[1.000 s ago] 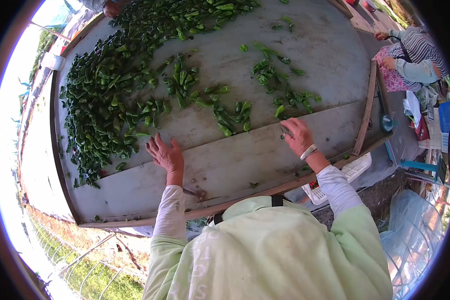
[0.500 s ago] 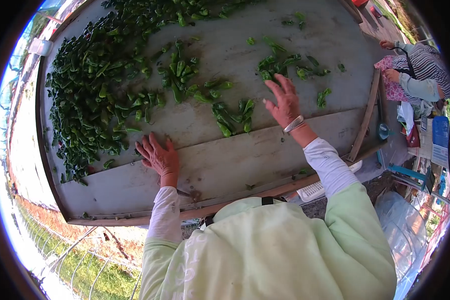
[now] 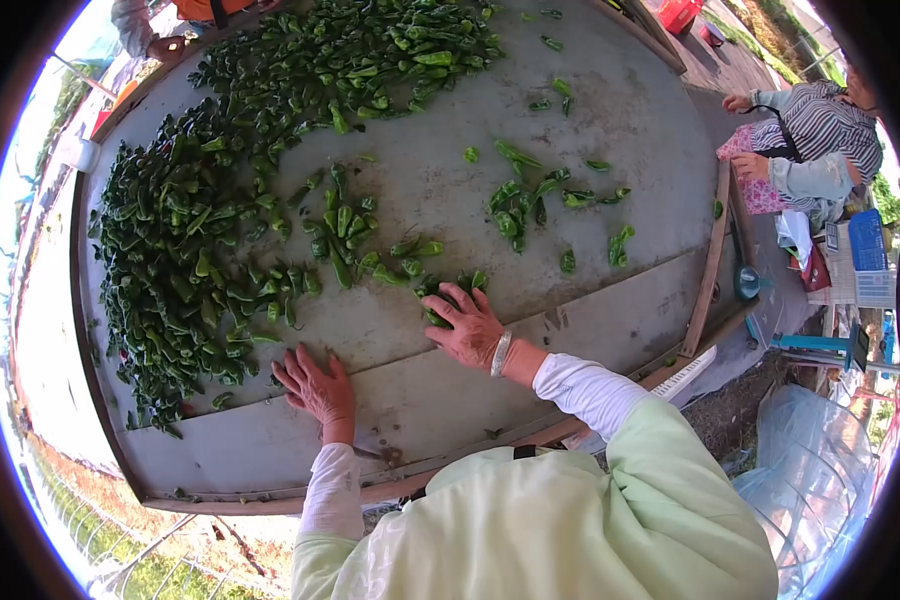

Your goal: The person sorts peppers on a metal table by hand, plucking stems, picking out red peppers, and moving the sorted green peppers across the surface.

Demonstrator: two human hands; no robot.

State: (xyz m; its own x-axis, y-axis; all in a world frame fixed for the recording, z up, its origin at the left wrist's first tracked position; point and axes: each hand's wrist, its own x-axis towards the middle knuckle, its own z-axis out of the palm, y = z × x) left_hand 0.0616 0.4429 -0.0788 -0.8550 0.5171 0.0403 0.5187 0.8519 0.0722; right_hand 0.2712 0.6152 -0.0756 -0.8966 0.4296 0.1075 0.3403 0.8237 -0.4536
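Grey tabletop [image 3: 570,335] before me; green peppers [image 3: 170,240] heaped along its left and far sides; the left hand [image 3: 320,390], fingers apart, lies near them; the right hand [image 3: 470,333] covers a small cluster [image 3: 479,280], grip hard to tell.

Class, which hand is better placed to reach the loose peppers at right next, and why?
Probably the right hand: it touches a small bunch and is nearer those loose peppers; the left hand sits by the big pile.
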